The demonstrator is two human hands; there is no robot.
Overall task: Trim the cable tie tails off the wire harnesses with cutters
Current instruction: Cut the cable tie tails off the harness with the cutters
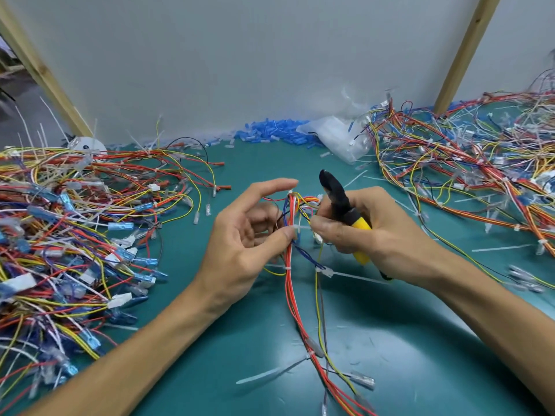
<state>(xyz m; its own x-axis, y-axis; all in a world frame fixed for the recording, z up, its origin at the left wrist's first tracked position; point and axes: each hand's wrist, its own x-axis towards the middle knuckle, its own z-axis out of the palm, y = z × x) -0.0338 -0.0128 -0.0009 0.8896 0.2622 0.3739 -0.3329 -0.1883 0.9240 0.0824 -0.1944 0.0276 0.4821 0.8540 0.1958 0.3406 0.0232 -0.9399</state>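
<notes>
Nearest the viewer, the harness of red, orange and yellow wires [291, 289] is trailing across the teal tabletop [210, 340] toward the bottom edge. A white nylon cable tie [310, 354] is cinched round it there, its untrimmed tail [270, 374] sticking out to the left. Further up, two more ties are binding the bundle, one with a long tail lying out to the right.

Above those, both hands are lifting the harness's upper end just off the tabletop. The left hand [240, 241] is pinching the bundle between thumb and curled fingers at a further white tie [297, 228], with the forefinger stretched out straight above. The right hand [378, 235] is wrapping its fingers round the yellow-handled cutters with a black head [342, 205], which is pointing upward, away from the tie. Its thumb and forefinger tips are nipping that tie's tail. Whether the blades are parted is not clear.

To cut well, the head probably needs turning down and setting flush against the tie's lock, with every wire out of the blades.

Beyond the hands, loose harness heaps [75, 220] are lying to either side, and small blue plastic sleeves [270, 133] are banked along the grey wall.
</notes>
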